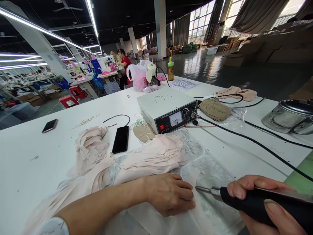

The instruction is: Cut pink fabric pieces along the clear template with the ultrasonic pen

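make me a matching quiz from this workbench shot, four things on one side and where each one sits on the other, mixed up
Things:
1. black-handled tool
2. black phone
3. white control box
4. left hand

Places:
A. lying flat on the table between two heaps of pale pink fabric pieces
B. pressed flat on the pale fabric, just left of the metal tip
C. gripped in the right hand at the lower right
D. standing mid-table, with a dial and knobs on its front and a black cable leading off

Pairs: 1-C, 2-A, 3-D, 4-B
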A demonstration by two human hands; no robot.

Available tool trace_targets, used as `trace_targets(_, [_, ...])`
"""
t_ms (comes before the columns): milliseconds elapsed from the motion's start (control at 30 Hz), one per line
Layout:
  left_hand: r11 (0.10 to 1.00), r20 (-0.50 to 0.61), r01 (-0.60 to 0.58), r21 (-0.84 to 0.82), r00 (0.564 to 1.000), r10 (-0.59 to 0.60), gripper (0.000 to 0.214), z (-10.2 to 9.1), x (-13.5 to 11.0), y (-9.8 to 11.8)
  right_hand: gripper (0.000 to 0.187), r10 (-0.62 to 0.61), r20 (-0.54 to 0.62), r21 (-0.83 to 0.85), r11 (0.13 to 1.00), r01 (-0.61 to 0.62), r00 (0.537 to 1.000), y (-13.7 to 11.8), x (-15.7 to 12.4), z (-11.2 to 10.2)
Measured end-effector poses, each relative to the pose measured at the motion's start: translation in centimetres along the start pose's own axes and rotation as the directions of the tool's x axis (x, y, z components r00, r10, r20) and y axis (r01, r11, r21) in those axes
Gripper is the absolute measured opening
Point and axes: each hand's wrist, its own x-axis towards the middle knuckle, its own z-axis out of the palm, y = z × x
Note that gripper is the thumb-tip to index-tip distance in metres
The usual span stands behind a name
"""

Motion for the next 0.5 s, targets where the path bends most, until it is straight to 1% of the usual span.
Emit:
trace_targets(100, [1.0,-0.032,-0.007,-0.002,0.999,0.007,0.016,0.2,-0.1,-0.1,0.017,0.019,0.015,0.044,0.999,-0.02,1.0,0.2,-0.5,-0.7])
trace_targets(233, [1.0,-0.031,-0.008,-0.004,0.999,0.008,0.019,0.2,-0.2,-0.1,0.015,0.004,0.04,-0.034,0.999,-0.003,0.999,-1.0,0.2,0.8])
trace_targets(333, [1.0,-0.022,-0.007,-0.003,1.0,0.007,0.02,-0.1,-0.2,0.0,0.017,0.023,0.055,-0.079,0.997,-0.018,0.998,-1.9,0.7,1.9])
trace_targets(500, [1.0,0.02,0.01,0.002,1.0,-0.01,0.02,-0.2,-0.1,0.1,0.021,-0.002,0.05,-0.085,0.996,0.006,0.999,-2.2,0.5,2.3])
